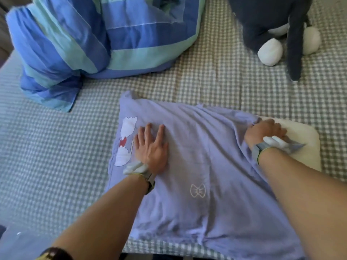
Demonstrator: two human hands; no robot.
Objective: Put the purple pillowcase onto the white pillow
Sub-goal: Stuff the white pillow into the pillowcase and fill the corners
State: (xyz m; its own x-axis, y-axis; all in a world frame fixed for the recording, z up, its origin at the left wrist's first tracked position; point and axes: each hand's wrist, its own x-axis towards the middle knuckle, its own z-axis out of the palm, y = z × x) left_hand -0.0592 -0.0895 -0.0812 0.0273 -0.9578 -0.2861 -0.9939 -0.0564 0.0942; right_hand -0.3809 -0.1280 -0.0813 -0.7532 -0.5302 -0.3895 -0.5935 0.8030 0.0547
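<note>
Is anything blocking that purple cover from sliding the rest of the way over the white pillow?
Nothing visible blocks it. The purple pillowcase already covers most of the white pillow, whose bare right end sticks out. The right hand grips the case's open edge there; the left hand presses flat on the fabric.

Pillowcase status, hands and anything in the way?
Left hand flat on pillowcase. Right hand grips its open edge. Pillow end still bare. Nothing in the way.
</note>
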